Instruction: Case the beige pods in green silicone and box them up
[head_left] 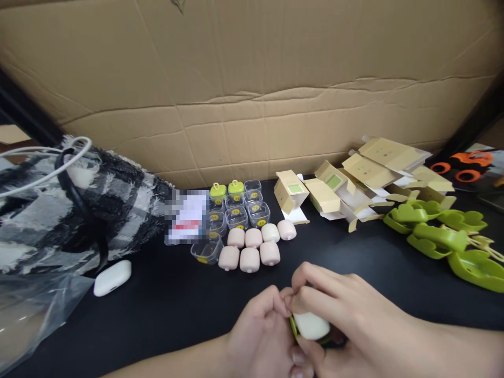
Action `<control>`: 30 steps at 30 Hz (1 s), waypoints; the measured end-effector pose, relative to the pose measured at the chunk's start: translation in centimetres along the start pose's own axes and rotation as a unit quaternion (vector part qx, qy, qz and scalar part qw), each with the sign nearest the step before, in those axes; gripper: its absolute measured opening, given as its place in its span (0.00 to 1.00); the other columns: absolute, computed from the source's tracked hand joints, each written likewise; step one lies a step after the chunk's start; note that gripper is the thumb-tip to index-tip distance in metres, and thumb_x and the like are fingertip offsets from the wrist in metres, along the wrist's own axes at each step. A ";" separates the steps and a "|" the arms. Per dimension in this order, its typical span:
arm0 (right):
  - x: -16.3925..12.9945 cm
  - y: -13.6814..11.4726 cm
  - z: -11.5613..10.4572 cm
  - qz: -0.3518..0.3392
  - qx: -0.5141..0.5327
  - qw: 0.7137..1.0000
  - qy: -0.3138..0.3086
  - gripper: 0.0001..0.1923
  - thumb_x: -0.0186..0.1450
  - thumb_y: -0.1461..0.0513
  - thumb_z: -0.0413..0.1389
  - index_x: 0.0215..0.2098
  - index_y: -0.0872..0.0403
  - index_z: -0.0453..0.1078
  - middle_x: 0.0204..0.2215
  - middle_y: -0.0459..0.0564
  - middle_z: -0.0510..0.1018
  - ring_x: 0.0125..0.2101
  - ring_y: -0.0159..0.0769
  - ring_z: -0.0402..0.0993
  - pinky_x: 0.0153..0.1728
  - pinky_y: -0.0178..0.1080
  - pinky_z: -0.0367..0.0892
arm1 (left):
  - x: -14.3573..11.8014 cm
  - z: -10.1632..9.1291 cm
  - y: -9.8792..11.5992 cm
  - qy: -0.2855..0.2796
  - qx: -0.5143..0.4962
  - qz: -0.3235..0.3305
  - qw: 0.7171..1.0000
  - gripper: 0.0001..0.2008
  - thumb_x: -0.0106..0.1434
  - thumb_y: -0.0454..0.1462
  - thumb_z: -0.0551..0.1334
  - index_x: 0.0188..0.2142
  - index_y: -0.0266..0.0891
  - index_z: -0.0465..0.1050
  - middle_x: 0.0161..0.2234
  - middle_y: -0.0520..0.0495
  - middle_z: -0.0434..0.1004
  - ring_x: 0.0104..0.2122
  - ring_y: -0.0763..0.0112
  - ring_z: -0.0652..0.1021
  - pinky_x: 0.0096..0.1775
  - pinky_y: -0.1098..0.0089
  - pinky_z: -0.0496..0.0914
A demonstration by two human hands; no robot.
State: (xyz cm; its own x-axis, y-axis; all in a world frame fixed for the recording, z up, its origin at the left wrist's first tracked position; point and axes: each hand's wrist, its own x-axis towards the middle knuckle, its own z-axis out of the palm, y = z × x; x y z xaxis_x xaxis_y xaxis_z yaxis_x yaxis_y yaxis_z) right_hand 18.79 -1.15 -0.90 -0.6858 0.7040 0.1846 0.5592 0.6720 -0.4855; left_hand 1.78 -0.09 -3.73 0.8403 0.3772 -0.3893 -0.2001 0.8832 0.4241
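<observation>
Near the front edge of the view, my left hand (263, 331) and my right hand (354, 315) meet around a small off-white rounded piece (312, 326) with a green part (293, 326) along its side. Fingertips of both hands close on it and cover much of it. Beyond them, several pale pink rounded pieces (249, 260) and an off-white one (270, 232) lie in two rows. Clear plastic cups (236, 217) with yellow stickers stand behind these, two of them topped by green lids with loops (235, 187).
Opened small cardboard boxes (370, 168) are piled at the back right, near green plastic parts (435, 239) and an orange-black toy (468, 165). On the left are a white earbud case (113, 277), a plaid cloth (114, 210) and a clear bag (39, 315). Cardboard (252, 68) walls the back.
</observation>
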 end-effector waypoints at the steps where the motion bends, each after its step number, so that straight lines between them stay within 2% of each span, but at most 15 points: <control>1: -0.1 0.1 -0.2 0.002 0.018 1.000 0.000 0.14 0.56 0.67 0.59 0.41 0.50 0.67 0.37 0.45 0.71 0.31 0.33 0.70 0.27 0.33 0.65 | 0.0 -0.2 0.0 -0.011 -0.005 0.000 1.000 0.09 0.45 0.41 0.55 0.28 0.40 0.65 0.20 0.55 0.62 0.19 0.75 0.57 0.27 0.68 0.43; 4: -0.2 0.5 -1.2 0.002 0.091 0.996 -0.016 0.20 0.60 0.63 0.60 0.50 0.47 0.66 0.40 0.46 0.72 0.36 0.33 0.73 0.35 0.34 0.70 | -0.1 -0.4 0.2 -0.034 0.000 0.027 0.999 0.14 0.46 0.45 0.56 0.28 0.37 0.67 0.22 0.52 0.65 0.19 0.76 0.59 0.24 0.69 0.45; 6: -0.2 0.9 -1.8 -0.003 0.148 0.989 -0.007 0.30 0.59 0.62 0.62 0.58 0.47 0.60 0.44 0.48 0.72 0.42 0.36 0.74 0.40 0.35 0.71 | -0.4 -0.3 0.2 -0.014 0.025 0.076 0.997 0.19 0.48 0.49 0.59 0.32 0.37 0.67 0.25 0.51 0.68 0.18 0.79 0.59 0.22 0.71 0.46; 7: -0.2 1.1 -2.1 -0.007 0.169 0.986 0.008 0.31 0.59 0.62 0.62 0.59 0.48 0.59 0.46 0.50 0.72 0.44 0.37 0.73 0.43 0.35 0.71 | -0.6 -0.1 0.2 0.008 0.042 0.105 0.994 0.21 0.49 0.51 0.62 0.34 0.37 0.66 0.26 0.52 0.69 0.17 0.81 0.59 0.21 0.72 0.46; 8: -0.1 1.3 -2.2 -0.010 0.184 0.983 0.025 0.29 0.60 0.63 0.62 0.58 0.49 0.60 0.47 0.51 0.73 0.46 0.37 0.73 0.44 0.36 0.71 | -0.8 0.0 0.3 0.035 0.059 0.131 0.989 0.22 0.49 0.52 0.64 0.35 0.39 0.66 0.26 0.53 0.70 0.16 0.82 0.59 0.21 0.73 0.47; 10: 0.1 1.7 -2.3 -0.021 0.201 0.978 0.044 0.19 0.62 0.65 0.59 0.51 0.50 0.65 0.46 0.50 0.74 0.46 0.35 0.73 0.46 0.35 0.70 | -1.0 0.3 0.2 0.081 0.090 0.160 0.980 0.24 0.50 0.53 0.67 0.36 0.40 0.64 0.24 0.56 0.69 0.14 0.85 0.59 0.19 0.75 0.50; 13: 0.3 1.9 -2.0 -0.036 0.207 0.976 0.063 0.10 0.63 0.66 0.59 0.43 0.52 0.69 0.40 0.48 0.76 0.41 0.31 0.75 0.43 0.32 0.70 | -1.0 0.4 0.1 0.102 0.120 0.162 0.974 0.23 0.51 0.54 0.66 0.34 0.40 0.64 0.22 0.57 0.67 0.13 0.85 0.61 0.17 0.77 0.54; 16: 0.3 1.6 -1.8 -0.066 0.173 0.979 0.083 0.12 0.61 0.68 0.60 0.43 0.53 0.69 0.40 0.48 0.77 0.39 0.30 0.75 0.41 0.30 0.70 | -0.6 0.3 0.0 0.100 0.135 0.168 0.971 0.24 0.50 0.54 0.68 0.33 0.40 0.63 0.22 0.56 0.69 0.13 0.85 0.63 0.16 0.79 0.58; 19: 0.2 1.1 -1.7 -0.096 0.118 0.984 0.095 0.14 0.60 0.70 0.60 0.43 0.52 0.69 0.40 0.47 0.77 0.40 0.29 0.75 0.41 0.28 0.69 | -0.4 0.1 -0.2 0.094 0.144 0.178 0.969 0.24 0.50 0.53 0.68 0.33 0.40 0.62 0.19 0.58 0.67 0.12 0.85 0.61 0.15 0.80 0.56; 22: 0.2 0.5 -1.4 -0.100 0.053 0.985 0.127 0.10 0.59 0.71 0.56 0.37 0.52 0.69 0.37 0.46 0.77 0.35 0.29 0.75 0.35 0.29 0.68 | -0.3 -0.3 -0.4 0.091 0.153 0.194 0.965 0.24 0.49 0.51 0.70 0.32 0.40 0.61 0.19 0.60 0.63 0.13 0.88 0.57 0.16 0.81 0.52; 25: 0.3 0.3 -0.8 -0.111 -0.004 0.983 0.147 0.08 0.58 0.71 0.53 0.31 0.53 0.67 0.32 0.47 0.76 0.29 0.30 0.72 0.26 0.30 0.66 | -0.2 -0.5 -0.5 0.089 0.189 0.209 0.955 0.26 0.47 0.53 0.70 0.31 0.40 0.60 0.21 0.60 0.63 0.15 0.88 0.56 0.17 0.81 0.49; 28: 0.4 0.5 -0.1 -0.136 -0.039 0.979 0.149 0.07 0.57 0.71 0.50 0.29 0.54 0.65 0.30 0.49 0.75 0.28 0.32 0.69 0.22 0.31 0.64 | 0.0 -0.1 -0.5 0.101 0.260 0.242 0.930 0.25 0.48 0.54 0.68 0.29 0.41 0.58 0.19 0.61 0.60 0.15 0.87 0.56 0.18 0.79 0.52; 30: 0.4 0.8 0.1 -0.141 -0.052 0.979 0.141 0.07 0.58 0.70 0.49 0.30 0.55 0.65 0.29 0.50 0.74 0.28 0.33 0.68 0.23 0.32 0.64 | 0.1 0.6 -0.5 0.140 0.304 0.261 0.906 0.23 0.49 0.48 0.69 0.27 0.41 0.56 0.19 0.62 0.58 0.17 0.85 0.58 0.22 0.77 0.55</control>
State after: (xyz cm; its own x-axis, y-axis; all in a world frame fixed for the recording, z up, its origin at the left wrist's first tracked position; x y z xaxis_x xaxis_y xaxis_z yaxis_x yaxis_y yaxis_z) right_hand 18.91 -0.37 -1.27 -0.6717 0.5128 0.5347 0.4202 0.8581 -0.2951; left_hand 2.27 -0.61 -3.51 0.5344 0.8295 -0.1623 -0.1479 0.2809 0.9483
